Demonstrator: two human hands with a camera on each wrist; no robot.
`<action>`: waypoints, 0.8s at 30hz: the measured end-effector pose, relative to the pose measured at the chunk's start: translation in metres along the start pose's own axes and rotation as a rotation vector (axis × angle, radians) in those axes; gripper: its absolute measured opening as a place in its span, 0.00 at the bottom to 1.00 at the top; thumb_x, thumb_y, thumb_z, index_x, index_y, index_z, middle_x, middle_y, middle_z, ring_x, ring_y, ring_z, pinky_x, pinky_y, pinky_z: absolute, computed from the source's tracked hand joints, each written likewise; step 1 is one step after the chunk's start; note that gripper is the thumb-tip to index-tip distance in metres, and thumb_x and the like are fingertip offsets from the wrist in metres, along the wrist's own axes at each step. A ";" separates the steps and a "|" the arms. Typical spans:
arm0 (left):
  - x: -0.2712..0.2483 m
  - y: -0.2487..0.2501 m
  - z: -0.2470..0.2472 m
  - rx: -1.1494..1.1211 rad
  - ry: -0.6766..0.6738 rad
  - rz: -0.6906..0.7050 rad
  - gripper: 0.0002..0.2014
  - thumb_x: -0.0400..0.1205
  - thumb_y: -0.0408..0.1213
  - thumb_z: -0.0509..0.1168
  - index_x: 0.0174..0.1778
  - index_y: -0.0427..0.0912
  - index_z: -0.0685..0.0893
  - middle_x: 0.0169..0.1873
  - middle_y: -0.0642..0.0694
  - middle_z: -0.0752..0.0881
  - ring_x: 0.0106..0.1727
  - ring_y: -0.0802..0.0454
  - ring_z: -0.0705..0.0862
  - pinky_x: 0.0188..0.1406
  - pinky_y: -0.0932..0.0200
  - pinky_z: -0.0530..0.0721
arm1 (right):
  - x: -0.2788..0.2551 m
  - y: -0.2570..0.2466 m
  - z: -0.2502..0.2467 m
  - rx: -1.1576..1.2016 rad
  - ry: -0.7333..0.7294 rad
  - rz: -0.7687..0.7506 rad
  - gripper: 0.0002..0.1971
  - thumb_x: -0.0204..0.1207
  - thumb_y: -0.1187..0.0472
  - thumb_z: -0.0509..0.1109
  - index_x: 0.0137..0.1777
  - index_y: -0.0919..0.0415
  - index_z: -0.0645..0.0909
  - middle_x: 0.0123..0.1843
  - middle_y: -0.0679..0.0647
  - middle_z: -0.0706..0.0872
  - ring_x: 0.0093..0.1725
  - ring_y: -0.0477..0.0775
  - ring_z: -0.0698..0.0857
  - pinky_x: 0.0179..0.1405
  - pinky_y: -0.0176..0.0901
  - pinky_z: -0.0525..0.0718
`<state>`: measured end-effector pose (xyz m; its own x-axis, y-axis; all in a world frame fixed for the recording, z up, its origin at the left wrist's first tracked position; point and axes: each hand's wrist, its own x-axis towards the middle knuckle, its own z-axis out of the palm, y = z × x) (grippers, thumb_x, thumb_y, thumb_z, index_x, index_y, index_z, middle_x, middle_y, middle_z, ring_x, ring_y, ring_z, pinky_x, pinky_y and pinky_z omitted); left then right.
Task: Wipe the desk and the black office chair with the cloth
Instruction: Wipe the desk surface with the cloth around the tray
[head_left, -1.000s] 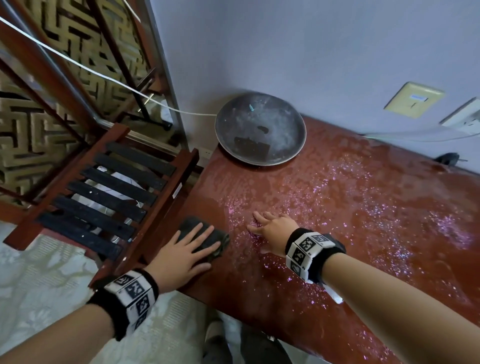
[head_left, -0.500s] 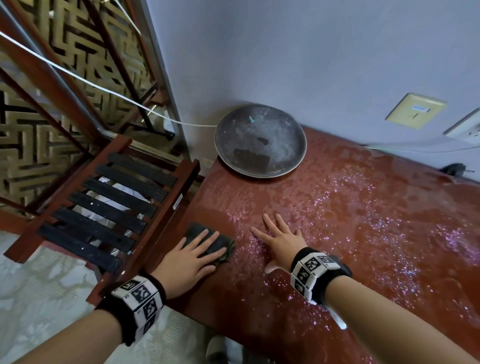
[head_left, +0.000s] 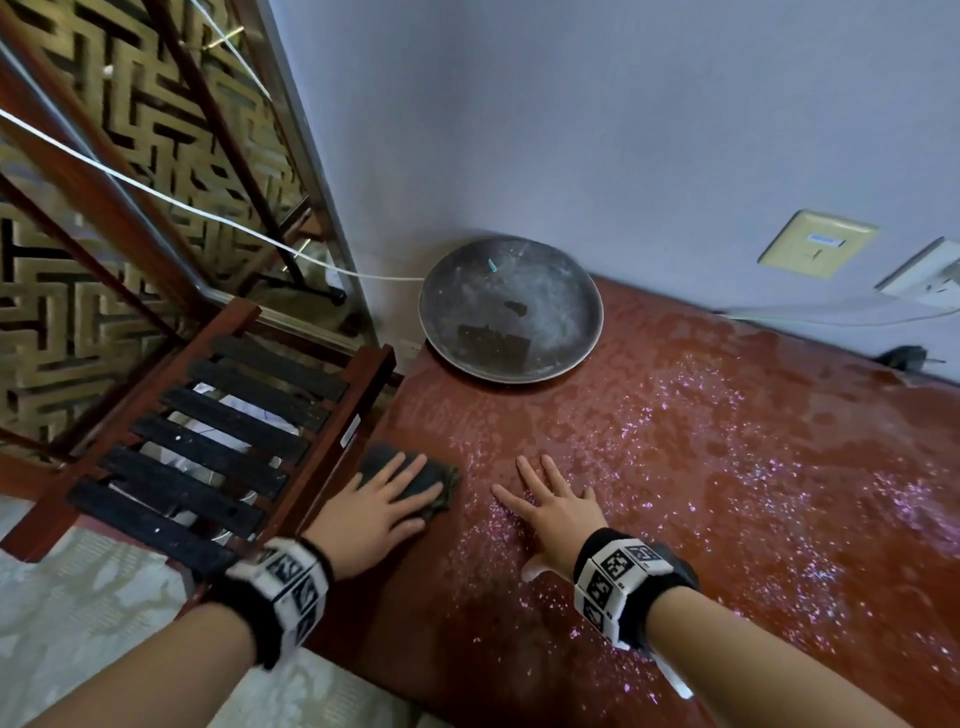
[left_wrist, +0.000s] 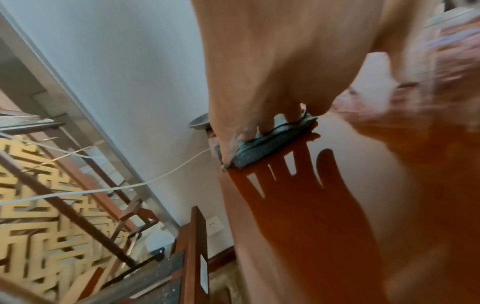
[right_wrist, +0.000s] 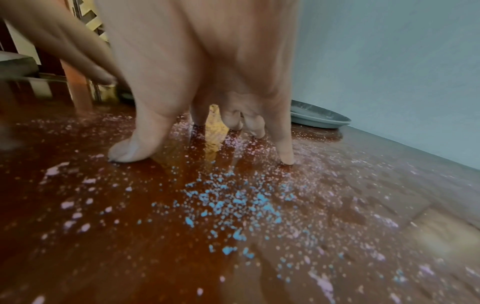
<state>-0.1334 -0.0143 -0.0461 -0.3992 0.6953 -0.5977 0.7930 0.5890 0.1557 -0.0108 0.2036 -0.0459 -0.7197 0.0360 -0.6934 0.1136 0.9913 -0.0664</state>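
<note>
Head view: the left hand (head_left: 374, 512) is laid flat, fingers (head_left: 410, 475) straight and spread, on a folded dark cloth (head_left: 444, 483) at the left edge of the red-brown counter (head_left: 727, 467). The right hand (head_left: 558, 512) is pressed palm-down beside it, holding nothing. A grey dish (head_left: 511, 309) is set at the far corner against the wall; open counter lies to the right.

Left wrist view: the cloth (left_wrist: 262, 148) is pinned under straight fingers (left_wrist: 265, 125) at the counter's edge.

Right wrist view: spread fingers (right_wrist: 284, 152) are planted among pale specks (right_wrist: 233, 203).
</note>
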 end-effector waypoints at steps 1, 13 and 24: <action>0.015 -0.001 -0.010 -0.030 0.029 -0.027 0.43 0.69 0.72 0.16 0.81 0.66 0.44 0.78 0.57 0.29 0.79 0.55 0.28 0.81 0.41 0.52 | -0.001 0.000 0.000 0.002 -0.001 -0.002 0.54 0.68 0.41 0.74 0.80 0.37 0.34 0.82 0.51 0.27 0.81 0.62 0.30 0.74 0.79 0.55; 0.048 -0.008 -0.040 0.035 0.164 -0.093 0.25 0.90 0.42 0.46 0.83 0.58 0.48 0.84 0.49 0.43 0.84 0.51 0.41 0.80 0.52 0.54 | 0.002 0.004 0.003 -0.020 0.004 -0.047 0.53 0.70 0.38 0.70 0.80 0.38 0.32 0.82 0.52 0.25 0.81 0.63 0.28 0.74 0.78 0.53; 0.080 0.007 -0.041 0.031 0.205 -0.172 0.25 0.90 0.44 0.44 0.83 0.59 0.47 0.84 0.47 0.41 0.84 0.44 0.42 0.81 0.46 0.54 | 0.016 0.026 -0.023 0.035 0.103 -0.043 0.47 0.75 0.49 0.71 0.81 0.36 0.37 0.83 0.48 0.29 0.82 0.60 0.33 0.74 0.81 0.49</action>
<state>-0.1787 0.0630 -0.0606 -0.6117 0.6566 -0.4412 0.7176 0.6953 0.0398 -0.0348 0.2331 -0.0422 -0.7907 0.0078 -0.6121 0.1035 0.9872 -0.1211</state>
